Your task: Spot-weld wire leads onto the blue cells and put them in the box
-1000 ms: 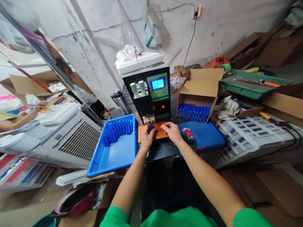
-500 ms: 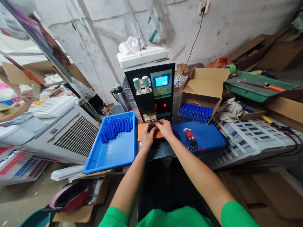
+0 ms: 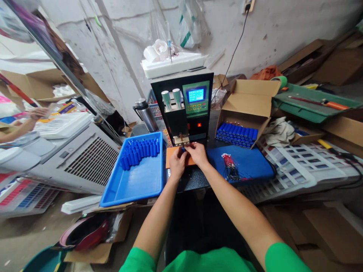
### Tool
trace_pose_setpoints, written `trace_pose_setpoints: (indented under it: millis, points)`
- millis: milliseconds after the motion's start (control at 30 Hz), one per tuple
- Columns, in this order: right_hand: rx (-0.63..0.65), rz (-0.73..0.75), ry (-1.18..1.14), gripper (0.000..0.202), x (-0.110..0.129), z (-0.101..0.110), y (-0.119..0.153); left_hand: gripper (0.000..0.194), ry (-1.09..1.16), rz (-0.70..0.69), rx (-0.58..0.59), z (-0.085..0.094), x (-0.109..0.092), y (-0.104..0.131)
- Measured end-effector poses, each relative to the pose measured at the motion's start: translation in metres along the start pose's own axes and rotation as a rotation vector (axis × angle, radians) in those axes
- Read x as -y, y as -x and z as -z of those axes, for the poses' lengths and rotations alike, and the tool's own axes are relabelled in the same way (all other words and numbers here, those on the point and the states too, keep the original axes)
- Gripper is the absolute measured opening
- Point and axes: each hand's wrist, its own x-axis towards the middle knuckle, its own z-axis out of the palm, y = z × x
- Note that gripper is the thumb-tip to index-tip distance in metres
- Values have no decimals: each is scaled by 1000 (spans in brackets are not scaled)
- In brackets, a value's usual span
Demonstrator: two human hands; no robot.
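Note:
A black machine (image 3: pixel 198 132) with a lit screen stands in the middle. Just below its metal tip, over an orange block (image 3: pixel 171 155), my left hand (image 3: pixel 177 162) is closed on a small blue cylinder (image 3: pixel 183 149), mostly hidden by the fingers. My right hand (image 3: pixel 197 154) touches the same spot from the right, its fingers pinched; what they hold is too small to make out. Many blue cylinders (image 3: pixel 138 151) stand in the blue tray (image 3: pixel 136 198) at the left. Red and black wires (image 3: pixel 230 166) lie on a blue pad (image 3: pixel 255 162) at the right.
An open cardboard box (image 3: pixel 248 102) of blue cylinders sits behind the pad. A steel flask (image 3: pixel 146 115) stands behind the tray. Green tray (image 3: pixel 314 104) and white crates (image 3: pixel 286 162) are at the right. Another person's hand (image 3: pixel 38 113) shows at far left.
The view has shifted slightly, so the machine appears a little farther right. Both hands stay together under the machine's tip. The other person's hand at far left has moved a little.

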Motion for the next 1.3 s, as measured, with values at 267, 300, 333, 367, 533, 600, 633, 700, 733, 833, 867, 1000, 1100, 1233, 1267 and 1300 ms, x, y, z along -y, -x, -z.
trace_pose_setpoints:
  millis: [267, 300, 333, 367, 533, 600, 633, 700, 733, 833, 867, 1000, 1100, 1233, 1267, 1300]
  points:
    - [7, 3, -12, 20, 2, 0, 0, 22, -59, 1, -12, 1, -2, 1]
    - [7, -1, -14, 20, 3, 0, 1, 22, -71, 1, -16, 1, -3, 1]
    - [6, -5, -15, 20, 3, 1, 1, 22, -78, -1, -16, 1, -3, 1]
    - [5, -9, -15, 20, 3, 1, 1, 22, -79, -5, -13, 1, -3, 1]
    - [5, -7, 2, 19, 2, 1, 1, 21, -59, -7, 4, 1, -1, 1]
    - [6, -7, 21, 19, 2, 1, 0, 21, -67, 0, 7, 1, 1, 0]
    - [6, -11, 27, 19, 2, 1, 0, 21, -70, 2, 9, 1, 2, 0]
    - [11, -26, 28, 18, 1, 2, 0, 22, -72, 6, 10, 2, 3, -1]
    - [20, -31, 21, 18, 1, 3, 0, 23, -72, 7, 10, 2, 3, -1]
    - [67, -9, -11, 17, -2, 9, 2, 25, -82, 4, 15, 2, 3, -1]
    - [82, 6, -12, 16, -3, 11, 4, 24, -85, 2, 15, 2, 3, -1]
    - [109, 41, 68, 17, -8, 19, 7, 24, -90, 0, 2, 2, 5, -2]
    - [126, 45, 105, 18, -8, 23, 6, 22, -90, 2, -11, 2, 6, -3]
    - [157, 28, 60, 24, -6, 27, 5, 19, -75, 3, -13, 1, 3, -2]
    - [165, 18, 42, 26, -6, 28, 5, 19, -70, 4, -15, 0, 2, -2]
    - [172, 7, 24, 28, -5, 28, 5, 19, -68, 6, -14, 0, 1, -2]
